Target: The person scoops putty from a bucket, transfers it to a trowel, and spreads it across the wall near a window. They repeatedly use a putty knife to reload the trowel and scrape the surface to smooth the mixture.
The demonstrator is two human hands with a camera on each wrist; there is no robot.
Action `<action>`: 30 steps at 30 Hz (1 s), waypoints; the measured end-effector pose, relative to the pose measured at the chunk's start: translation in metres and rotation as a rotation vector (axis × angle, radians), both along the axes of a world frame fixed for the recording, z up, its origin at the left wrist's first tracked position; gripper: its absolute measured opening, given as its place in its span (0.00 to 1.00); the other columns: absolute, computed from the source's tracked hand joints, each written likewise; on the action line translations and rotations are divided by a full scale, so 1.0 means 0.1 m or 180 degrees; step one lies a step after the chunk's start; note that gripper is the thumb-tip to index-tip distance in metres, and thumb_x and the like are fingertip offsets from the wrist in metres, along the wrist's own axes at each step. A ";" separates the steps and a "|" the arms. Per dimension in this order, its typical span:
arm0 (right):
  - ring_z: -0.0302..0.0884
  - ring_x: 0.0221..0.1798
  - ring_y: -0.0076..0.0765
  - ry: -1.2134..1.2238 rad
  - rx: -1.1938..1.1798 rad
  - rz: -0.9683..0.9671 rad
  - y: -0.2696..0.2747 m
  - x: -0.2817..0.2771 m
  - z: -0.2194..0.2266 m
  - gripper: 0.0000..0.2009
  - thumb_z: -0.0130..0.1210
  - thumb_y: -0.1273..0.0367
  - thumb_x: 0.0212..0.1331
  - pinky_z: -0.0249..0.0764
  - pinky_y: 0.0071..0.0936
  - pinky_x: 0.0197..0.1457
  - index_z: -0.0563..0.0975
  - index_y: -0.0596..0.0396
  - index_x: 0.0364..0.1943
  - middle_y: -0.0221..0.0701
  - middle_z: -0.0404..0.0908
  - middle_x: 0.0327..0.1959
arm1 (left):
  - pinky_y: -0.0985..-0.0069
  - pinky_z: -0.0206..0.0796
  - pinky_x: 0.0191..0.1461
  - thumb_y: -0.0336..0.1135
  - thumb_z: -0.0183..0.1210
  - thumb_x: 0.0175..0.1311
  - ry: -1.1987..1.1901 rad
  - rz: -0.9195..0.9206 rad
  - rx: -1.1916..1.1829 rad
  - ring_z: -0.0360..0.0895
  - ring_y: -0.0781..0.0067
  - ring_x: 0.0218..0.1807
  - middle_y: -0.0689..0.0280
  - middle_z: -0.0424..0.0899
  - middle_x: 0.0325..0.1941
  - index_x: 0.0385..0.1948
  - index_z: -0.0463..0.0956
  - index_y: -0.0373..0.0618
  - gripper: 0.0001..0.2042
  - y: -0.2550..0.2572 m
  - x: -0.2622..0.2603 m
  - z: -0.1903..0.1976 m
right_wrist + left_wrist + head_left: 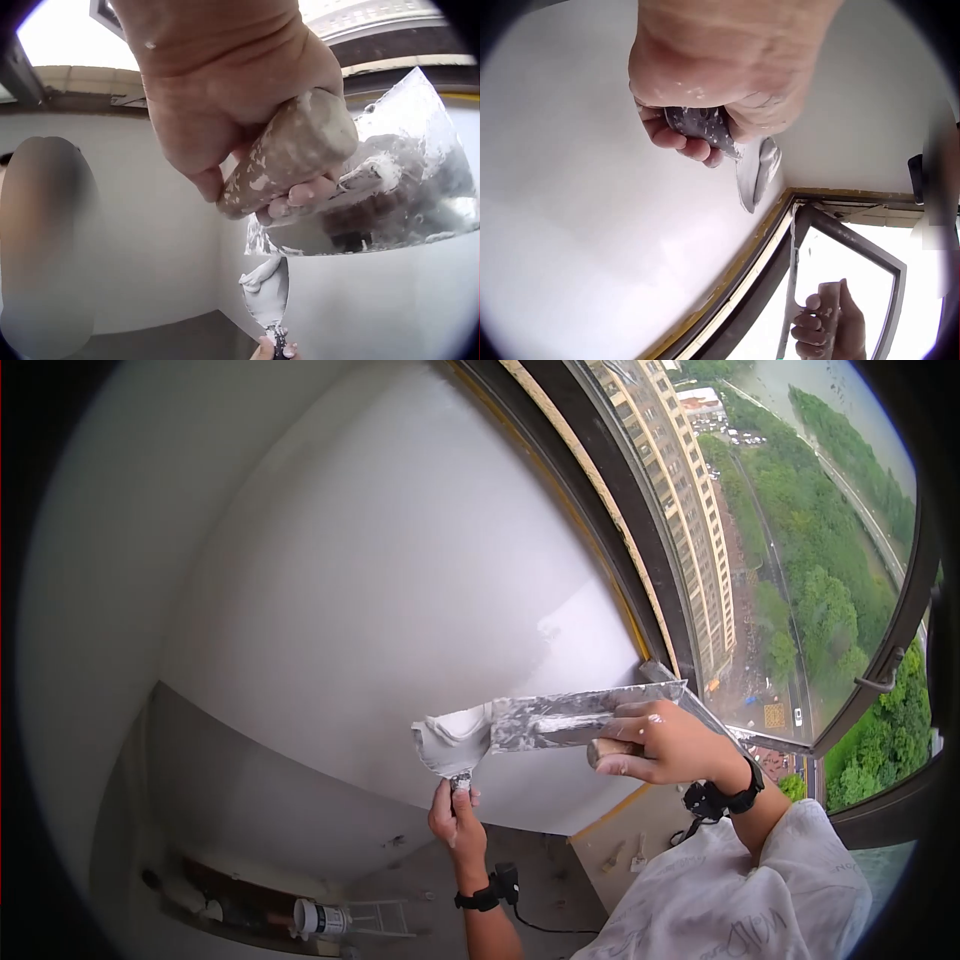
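The left hand (pixel 458 824) is holding one putty knife (pixel 717 133) with white paste (pixel 455 727); the right hand (pixel 660 744) grips one trowel (pixel 515 732) by its handle (pixel 289 154).

Putty knife (pixel 448 761) left of trowel (pixel 518 734)

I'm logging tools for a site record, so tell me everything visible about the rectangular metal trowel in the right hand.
The rectangular metal trowel has a broad, shiny grey blade smeared with white paste and a thick, rounded brown handle, wood-like and flecked with white. The person's right hand grips the handle. In the head view, the blade lies lengthwise left to right, its left end beside the black-handled metal scraper loaded with white paste; whether they touch is unclear.
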State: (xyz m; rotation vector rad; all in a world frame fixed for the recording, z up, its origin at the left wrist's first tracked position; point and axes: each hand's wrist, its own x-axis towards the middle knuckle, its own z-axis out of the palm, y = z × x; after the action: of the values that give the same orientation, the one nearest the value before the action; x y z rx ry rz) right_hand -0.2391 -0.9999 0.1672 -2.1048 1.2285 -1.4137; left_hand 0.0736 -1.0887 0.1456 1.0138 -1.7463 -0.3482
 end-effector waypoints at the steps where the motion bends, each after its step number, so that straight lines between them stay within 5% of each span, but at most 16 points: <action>1: 0.75 0.26 0.50 0.0275 -0.0128 -0.0073 -0.02 0.00 0.07 0.21 0.60 0.52 0.58 0.71 0.38 0.31 0.81 0.59 0.31 0.40 0.76 0.23 | 0.77 0.62 0.29 0.39 0.49 0.71 -0.0108 0.0081 -0.0099 0.70 0.75 0.23 0.65 0.77 0.23 0.35 0.75 0.35 0.14 0.00 0.01 0.00; 12: 0.77 0.26 0.52 0.0966 -0.0261 -0.0199 -0.35 0.02 0.13 0.20 0.56 0.51 0.61 0.73 0.43 0.32 0.80 0.56 0.30 0.42 0.78 0.23 | 0.79 0.59 0.29 0.37 0.47 0.71 -0.0169 0.0540 -0.0400 0.67 0.79 0.25 0.66 0.75 0.25 0.35 0.73 0.34 0.14 0.37 0.17 -0.01; 15: 0.76 0.27 0.55 0.0429 -0.0615 -0.0669 -0.59 -0.08 0.14 0.20 0.55 0.52 0.63 0.72 0.45 0.32 0.79 0.57 0.30 0.44 0.77 0.22 | 0.79 0.56 0.26 0.43 0.49 0.72 0.1236 0.0183 -0.0241 0.64 0.80 0.23 0.67 0.70 0.22 0.31 0.68 0.40 0.15 0.44 0.33 -0.03; 18: 0.73 0.29 0.61 -0.0955 -0.0990 -0.0700 -0.90 -0.30 0.59 0.18 0.50 0.58 0.67 0.70 0.47 0.34 0.75 0.61 0.30 0.50 0.75 0.22 | 0.81 0.55 0.24 0.47 0.51 0.72 0.1626 0.0013 -0.0078 0.63 0.80 0.23 0.67 0.69 0.22 0.30 0.65 0.43 0.17 0.52 0.40 -0.02; 20: 0.75 0.26 0.48 -0.1330 -0.1227 -0.0796 -1.18 -0.47 1.03 0.15 0.43 0.60 0.72 0.70 0.37 0.32 0.72 0.59 0.37 0.42 0.72 0.18 | 0.82 0.55 0.24 0.49 0.51 0.71 0.1742 0.0030 0.0061 0.64 0.80 0.23 0.67 0.69 0.22 0.30 0.65 0.43 0.18 0.59 0.51 -0.07; 22: 0.77 0.26 0.50 -0.1250 -0.1657 -0.1049 -1.50 -0.61 1.53 0.15 0.40 0.60 0.73 0.72 0.38 0.35 0.70 0.58 0.43 0.45 0.75 0.20 | 0.82 0.55 0.24 0.49 0.52 0.71 0.1870 0.0109 0.0240 0.64 0.79 0.23 0.66 0.70 0.22 0.30 0.65 0.43 0.18 0.60 0.56 -0.10; 24: 0.75 0.40 0.68 -0.1257 -0.1756 -0.0923 -1.67 -0.71 2.03 0.16 0.41 0.58 0.72 0.69 0.54 0.43 0.70 0.58 0.46 0.57 0.78 0.32 | 0.81 0.56 0.24 0.50 0.52 0.70 0.1900 0.0132 0.0250 0.64 0.79 0.23 0.66 0.69 0.22 0.32 0.67 0.43 0.18 0.69 0.44 0.03; 28: 0.74 0.39 0.68 -0.1179 -0.1885 -0.1114 -2.03 -0.85 2.61 0.17 0.39 0.57 0.72 0.68 0.55 0.45 0.68 0.57 0.47 0.57 0.78 0.32 | 0.82 0.54 0.22 0.49 0.48 0.73 0.1878 0.0418 0.0447 0.63 0.80 0.21 0.70 0.68 0.20 0.34 0.72 0.40 0.18 0.79 0.36 0.12; 30: 0.78 0.32 0.58 -0.1103 -0.1751 -0.1440 -2.17 -0.79 2.66 0.15 0.40 0.59 0.73 0.72 0.46 0.39 0.70 0.56 0.46 0.49 0.79 0.27 | 0.82 0.54 0.23 0.50 0.48 0.73 0.2022 0.0473 0.0541 0.63 0.80 0.20 0.69 0.68 0.20 0.32 0.72 0.40 0.19 0.77 0.40 0.07</action>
State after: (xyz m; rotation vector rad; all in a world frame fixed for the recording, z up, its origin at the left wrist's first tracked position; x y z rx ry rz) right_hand -0.3183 -1.2173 0.4331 -1.8119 1.3285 -2.4336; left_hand 0.1141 -1.0116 0.1526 1.0055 -1.0776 -0.6513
